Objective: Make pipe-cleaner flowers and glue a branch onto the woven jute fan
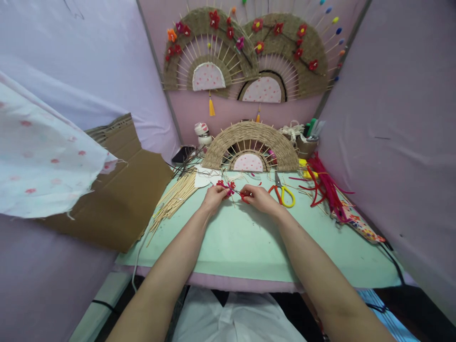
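Note:
Over the middle of the table my left hand (214,198) pinches a magenta fuzzy-wire flower (229,189). My right hand (257,196) is closed around what look like small red-handled scissors (245,196), their thin metal tip touching the flower. Fingers partly cover both things. Red fuzzy flowers (220,183) lie just beyond my left fingertips. To the right of my right hand rest larger scissors (285,194) with red and yellow handles. Behind both hands stands a half-round woven fan (251,130) with a dotted pink centre.
A bundle of thin sticks (174,197) and a cardboard sheet (124,194) lie to the left. Red and magenta fuzzy wires (329,192) lie on the right beside a floral glue gun (359,223). A cup of pens (307,145) stands behind. Decorated fans (306,52) hang on the back wall.

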